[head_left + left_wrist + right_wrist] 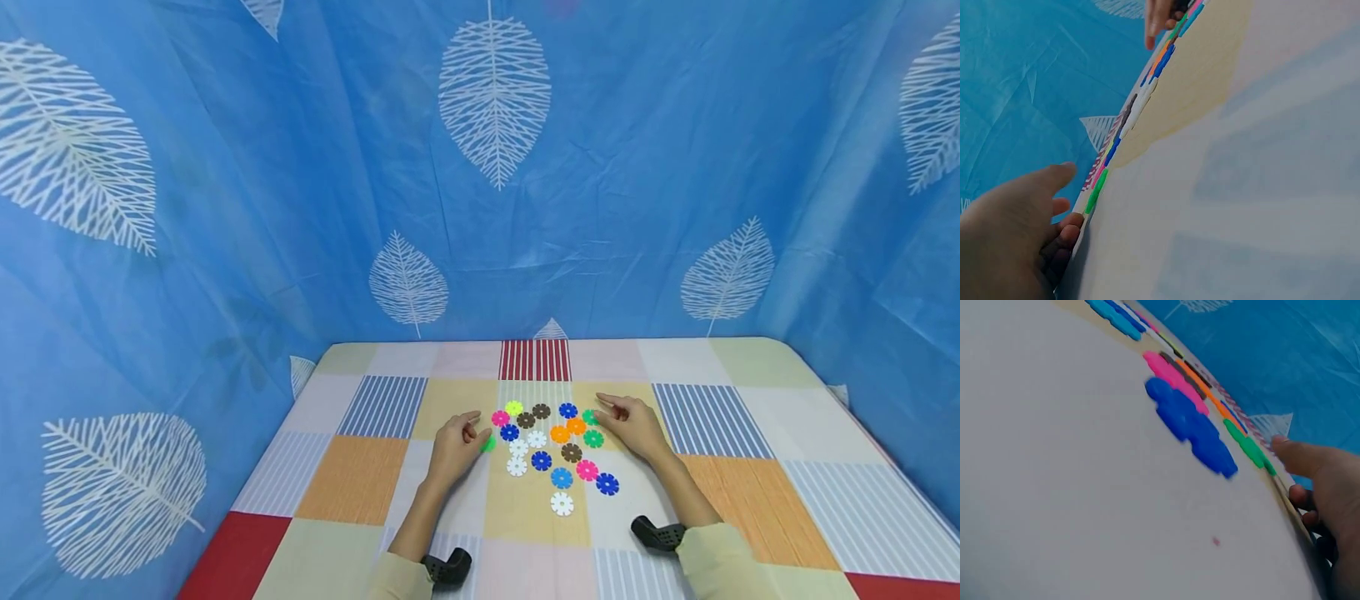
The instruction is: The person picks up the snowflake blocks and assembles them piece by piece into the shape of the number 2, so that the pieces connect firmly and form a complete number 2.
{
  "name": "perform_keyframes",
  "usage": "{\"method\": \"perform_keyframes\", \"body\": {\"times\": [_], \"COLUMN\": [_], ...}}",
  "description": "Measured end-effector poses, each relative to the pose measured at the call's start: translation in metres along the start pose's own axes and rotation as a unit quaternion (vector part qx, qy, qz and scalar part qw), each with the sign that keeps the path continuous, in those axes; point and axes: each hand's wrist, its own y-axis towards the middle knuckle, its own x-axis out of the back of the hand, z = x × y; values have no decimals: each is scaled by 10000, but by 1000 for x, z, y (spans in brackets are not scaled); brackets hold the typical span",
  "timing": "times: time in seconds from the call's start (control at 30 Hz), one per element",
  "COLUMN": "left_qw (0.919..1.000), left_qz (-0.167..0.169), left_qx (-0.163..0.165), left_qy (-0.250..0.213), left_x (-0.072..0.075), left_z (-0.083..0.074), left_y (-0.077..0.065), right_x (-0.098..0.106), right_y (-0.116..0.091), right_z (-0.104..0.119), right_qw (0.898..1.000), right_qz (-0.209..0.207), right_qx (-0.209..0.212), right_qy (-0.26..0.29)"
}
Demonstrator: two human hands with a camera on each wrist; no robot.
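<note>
Notched plastic discs in several colours lie flat in a loose cluster between the two hands. The left hand [455, 450] rests at the cluster's left edge, thumb and index finger apart, its fingertips by a bright green disc [489, 444]. In the left wrist view that green disc [1096, 191] lies right at the fingertips; whether they touch it I cannot tell. The right hand [633, 427] is at the right edge, index finger stretched out, partly covering a green disc [589, 417]. Another green disc [593, 438] lies just below it. Neither hand shows anything held.
White discs [562, 503], blue discs [607, 484], pink discs [587, 470], orange discs [560, 434] and brown discs [572, 452] lie on a patchwork tablecloth [360, 479]. A blue curtain [600, 208] with white leaves closes off the back and sides. Black devices [657, 534] are strapped to both wrists.
</note>
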Motion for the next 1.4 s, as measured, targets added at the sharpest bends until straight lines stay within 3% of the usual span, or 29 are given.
{"method": "perform_keyframes", "body": {"times": [0.17, 0.33, 0.47, 0.63, 0.73, 0.8, 0.83, 0.97, 1.07, 1.2, 1.4], "left_qw": [9986, 9960, 9962, 9979, 9956, 9864, 9781, 9291, 9052, 9006, 8992], "left_qz": [427, 753, 740, 577, 518, 526, 541, 772, 992, 1159, 1215], "left_qx": [-323, -413, -351, -185, 80, 383, 541, 1055, 1113, 1015, 909], "left_qy": [-44, -232, -299, -236, -771, -1509, -1935, -3460, -3979, -4064, -4104], "left_x": [3, 8, 9, 9, 5, 0, -1, -3, 0, 1, 1], "left_z": [7, 11, 12, 7, -4, -14, -22, -56, -81, -100, -105], "left_y": [-1, -2, -2, 0, 3, 5, 5, 3, -1, -5, -8], "right_x": [-7, -8, -8, -6, -6, -7, -8, -13, -16, -16, -8], "right_y": [-4, -5, -6, -6, -6, -8, -10, -18, -21, -23, -27], "right_z": [-1, -2, -1, 3, 7, 13, 16, 40, 59, 81, 111], "right_qw": [9967, 9960, 9977, 9996, 9967, 9914, 9876, 9647, 9542, 9497, 9517], "right_qz": [-128, -114, -124, -187, -372, -445, -440, -257, -28, 175, 345], "right_qx": [490, 523, 388, 59, -162, -332, -413, -571, -357, 17, 433], "right_qy": [-627, -719, -551, 186, 704, 1185, 1450, 2558, 2970, 3127, 3021]}}
